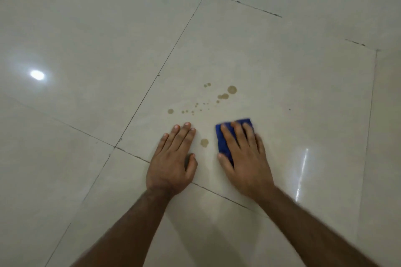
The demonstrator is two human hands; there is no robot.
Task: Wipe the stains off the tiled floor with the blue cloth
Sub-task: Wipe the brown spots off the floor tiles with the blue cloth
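Note:
A folded blue cloth [222, 143] lies flat on the cream tiled floor [282, 93]. My right hand [244, 156] presses down on it with straight fingers spread over it. My left hand [173, 158] rests flat on the tile just to the left, fingers straight. Between the two hands sits one brown stain [204, 142]. Beyond the fingertips lies a scatter of several brown drops, the largest [232, 89] at the far right and another [170, 111] at the left.
Dark grout lines [152, 84] cross the glossy tiles. A lamp's reflection [37, 75] glares at the left, and a wet-looking sheen [302, 171] shows right of my right forearm. Nothing else stands on the floor.

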